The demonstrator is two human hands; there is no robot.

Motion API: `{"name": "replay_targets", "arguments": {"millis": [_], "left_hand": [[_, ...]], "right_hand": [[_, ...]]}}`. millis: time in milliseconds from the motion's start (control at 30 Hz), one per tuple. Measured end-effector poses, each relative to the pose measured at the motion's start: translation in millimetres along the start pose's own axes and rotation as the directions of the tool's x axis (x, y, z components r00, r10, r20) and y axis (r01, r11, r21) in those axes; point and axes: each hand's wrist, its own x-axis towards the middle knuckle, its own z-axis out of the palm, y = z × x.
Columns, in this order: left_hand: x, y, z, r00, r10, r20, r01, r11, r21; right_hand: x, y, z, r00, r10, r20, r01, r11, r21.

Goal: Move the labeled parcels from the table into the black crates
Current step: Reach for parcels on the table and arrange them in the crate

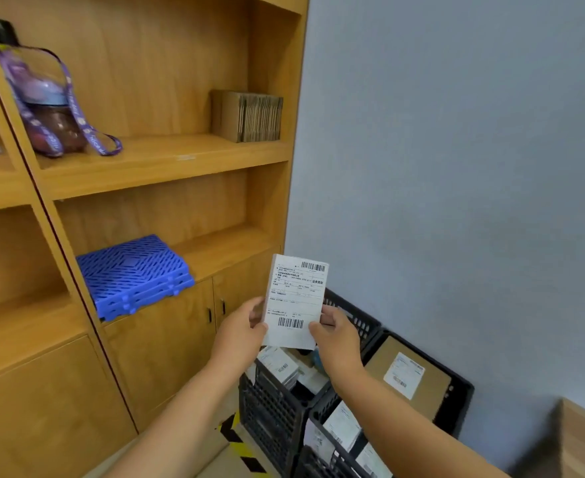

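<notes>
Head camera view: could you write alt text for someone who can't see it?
Two hands, left hand and right hand, hold a white labeled parcel upright above black crates already holding parcels, beside a wooden shelf unit.

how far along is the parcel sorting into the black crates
Partly done: several labeled parcels already lie in the black plastic crates, including a brown cardboard box with a white label. In hand: a white labeled parcel, held upright above the crates by the left hand and right hand. The table's parcels are out of view, so what remains is unclear.
</notes>
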Motion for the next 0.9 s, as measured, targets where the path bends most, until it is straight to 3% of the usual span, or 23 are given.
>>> {"name": "replay_targets", "arguments": {"millis": [233,500,900], "left_hand": [[52,-38,-14,0.998,-0.044,0.045,0.045,0.999,-0.014],[122,-66,-18,0.994,-0.107,0.018,0.106,0.992,0.065],[271,-97,-5,0.953,-0.224,0.203,0.16,0.943,0.292]], "right_hand": [[35,13,53,0.996,0.09,0.025,-0.084,0.982,-0.171],[110,39,110,0.98,0.188,0.065,-0.166,0.954,-0.25],[244,50,160,0.927,0.375,-0.004,-0.339,0.835,-0.434]]}}
